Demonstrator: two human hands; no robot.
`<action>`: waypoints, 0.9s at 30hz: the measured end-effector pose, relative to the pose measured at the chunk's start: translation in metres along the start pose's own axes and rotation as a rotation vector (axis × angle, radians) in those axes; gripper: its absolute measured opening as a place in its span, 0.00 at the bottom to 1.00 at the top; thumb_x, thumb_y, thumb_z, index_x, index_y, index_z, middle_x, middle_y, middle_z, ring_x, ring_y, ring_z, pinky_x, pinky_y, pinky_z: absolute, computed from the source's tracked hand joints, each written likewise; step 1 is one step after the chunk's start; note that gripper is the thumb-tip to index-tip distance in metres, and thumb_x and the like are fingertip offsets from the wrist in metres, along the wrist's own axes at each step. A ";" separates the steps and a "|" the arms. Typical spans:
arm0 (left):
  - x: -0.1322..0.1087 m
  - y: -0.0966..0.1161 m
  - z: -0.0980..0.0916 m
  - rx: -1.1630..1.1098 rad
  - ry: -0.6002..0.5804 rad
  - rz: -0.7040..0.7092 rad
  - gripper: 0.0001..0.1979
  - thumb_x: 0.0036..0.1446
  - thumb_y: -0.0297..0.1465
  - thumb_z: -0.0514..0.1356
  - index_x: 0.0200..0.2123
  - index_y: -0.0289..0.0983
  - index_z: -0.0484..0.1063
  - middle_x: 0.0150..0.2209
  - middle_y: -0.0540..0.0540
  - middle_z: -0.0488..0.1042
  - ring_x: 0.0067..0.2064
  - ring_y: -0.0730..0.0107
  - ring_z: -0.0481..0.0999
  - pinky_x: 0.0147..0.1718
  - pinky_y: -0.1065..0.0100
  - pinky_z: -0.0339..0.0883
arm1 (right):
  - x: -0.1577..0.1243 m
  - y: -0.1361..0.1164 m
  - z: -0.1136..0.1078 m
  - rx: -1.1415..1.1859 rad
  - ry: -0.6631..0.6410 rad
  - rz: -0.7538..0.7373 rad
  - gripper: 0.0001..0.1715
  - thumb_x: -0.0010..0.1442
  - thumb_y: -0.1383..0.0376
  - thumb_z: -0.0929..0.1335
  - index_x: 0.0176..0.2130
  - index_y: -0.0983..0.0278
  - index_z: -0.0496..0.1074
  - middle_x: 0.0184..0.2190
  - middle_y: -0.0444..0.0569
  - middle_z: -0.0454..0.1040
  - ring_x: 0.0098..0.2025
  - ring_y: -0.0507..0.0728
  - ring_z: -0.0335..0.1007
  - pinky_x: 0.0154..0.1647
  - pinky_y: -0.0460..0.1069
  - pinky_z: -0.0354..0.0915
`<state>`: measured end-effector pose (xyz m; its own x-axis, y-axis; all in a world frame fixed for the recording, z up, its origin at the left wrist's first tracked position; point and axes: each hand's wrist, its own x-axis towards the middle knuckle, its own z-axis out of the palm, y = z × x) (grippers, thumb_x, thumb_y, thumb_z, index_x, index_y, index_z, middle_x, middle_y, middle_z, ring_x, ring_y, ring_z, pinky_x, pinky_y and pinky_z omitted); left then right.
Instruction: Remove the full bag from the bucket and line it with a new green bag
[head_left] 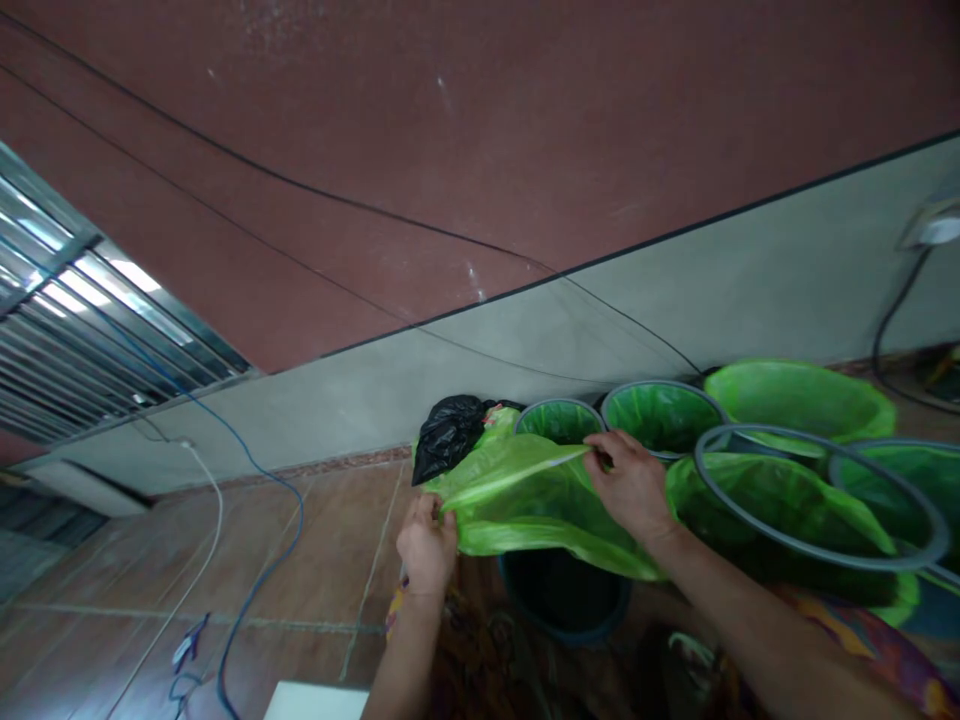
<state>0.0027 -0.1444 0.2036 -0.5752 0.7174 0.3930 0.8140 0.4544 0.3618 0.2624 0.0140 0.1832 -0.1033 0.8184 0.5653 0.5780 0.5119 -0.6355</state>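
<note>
A thin green plastic bag [525,500] is stretched between my two hands. My left hand [427,545] pinches its left edge, and my right hand [628,480] grips its upper edge on the right. The mouth of the bag gapes toward me, with its lower edge sagging. Partly covered by the bag, a dark bin [566,600] stands below it, its inside in shadow. Behind my right hand is a bin lined with green plastic [664,415]. Left of that bin, another lined bin [559,418] shows above the bag.
A black plastic bag [450,435] lies by the wall. To the right are more green-lined bins [802,395] and a loose grey ring [817,545]. A blue cable [285,545] and a white cable [214,530] cross the tiled floor. A metal grille [90,300] is at left.
</note>
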 end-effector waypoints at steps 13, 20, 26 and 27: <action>-0.013 0.030 0.012 -0.374 -0.108 0.109 0.05 0.56 0.27 0.60 0.37 0.41 0.71 0.33 0.50 0.76 0.36 0.66 0.77 0.39 0.68 0.67 | -0.011 -0.005 0.018 0.138 -0.347 -0.086 0.43 0.58 0.62 0.70 0.69 0.65 0.60 0.60 0.61 0.75 0.60 0.69 0.73 0.64 0.63 0.67; -0.022 0.041 0.005 -0.556 -0.464 0.034 0.12 0.53 0.37 0.68 0.39 0.38 0.76 0.33 0.50 0.79 0.37 0.65 0.77 0.39 0.67 0.67 | 0.000 0.002 0.019 0.029 -0.344 0.105 0.34 0.61 0.65 0.69 0.65 0.67 0.68 0.48 0.59 0.83 0.49 0.66 0.81 0.52 0.57 0.72; -0.021 0.037 -0.002 -0.864 -0.724 -0.073 0.17 0.54 0.46 0.68 0.33 0.37 0.76 0.29 0.52 0.74 0.31 0.70 0.72 0.33 0.69 0.66 | 0.006 0.007 0.014 -0.100 -0.428 0.070 0.12 0.64 0.68 0.66 0.41 0.63 0.81 0.41 0.54 0.84 0.43 0.61 0.81 0.44 0.50 0.69; -0.020 0.035 -0.001 -0.857 -0.718 -0.091 0.17 0.55 0.46 0.67 0.31 0.37 0.75 0.27 0.52 0.73 0.30 0.71 0.71 0.32 0.70 0.66 | 0.007 0.008 0.013 -0.091 -0.408 0.087 0.12 0.63 0.68 0.66 0.41 0.63 0.81 0.41 0.54 0.84 0.42 0.61 0.81 0.44 0.50 0.68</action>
<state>0.0426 -0.1436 0.2091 -0.2241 0.9641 -0.1426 0.2874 0.2052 0.9356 0.2556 0.0276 0.1753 -0.3521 0.9031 0.2459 0.6659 0.4263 -0.6123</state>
